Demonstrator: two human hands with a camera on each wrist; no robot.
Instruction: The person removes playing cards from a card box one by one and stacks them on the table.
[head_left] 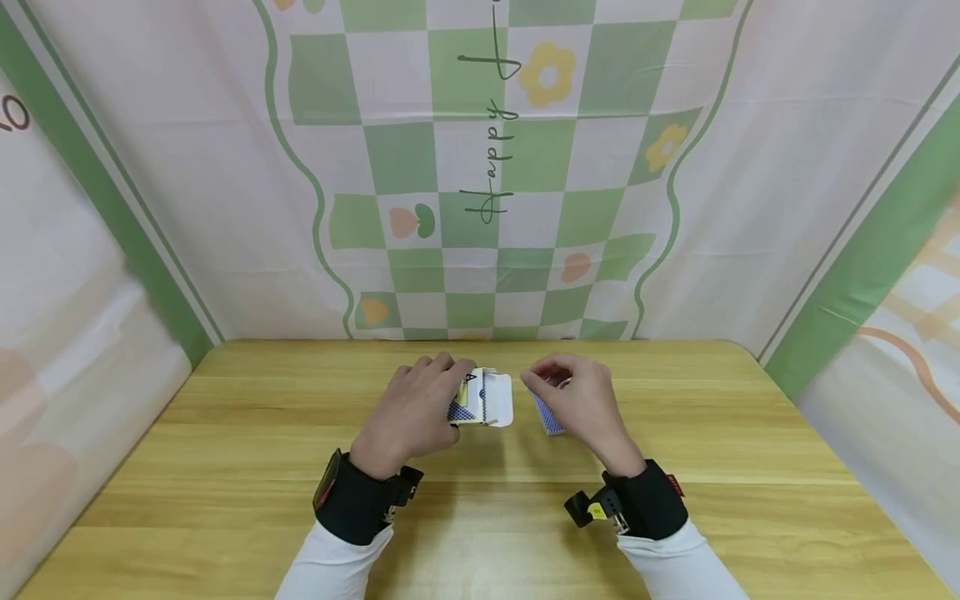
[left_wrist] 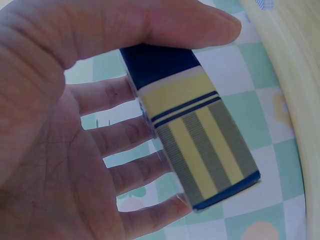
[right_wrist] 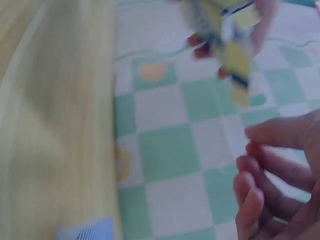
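Observation:
My left hand [head_left: 420,404] grips a playing card box [head_left: 468,396] above the table, its thumb on one side and fingertips on the other. In the left wrist view the box [left_wrist: 195,135] shows a side with dark blue, yellow and grey stripes. A white flap [head_left: 499,400] stands out from its right end. Right of the flap is my right hand [head_left: 581,408], thumb tip close to the fingertips and the other fingers loosely bent; nothing shows between them in the right wrist view. A blue-patterned stack of cards [head_left: 551,418] lies on the table, partly hidden by this hand.
The wooden table [head_left: 495,533] extends around both hands. A green and white checked cloth [head_left: 465,158] hangs behind its back edge, with more printed cloth [head_left: 67,333] at the sides. Black bands with small cameras [head_left: 360,500] sit on both wrists.

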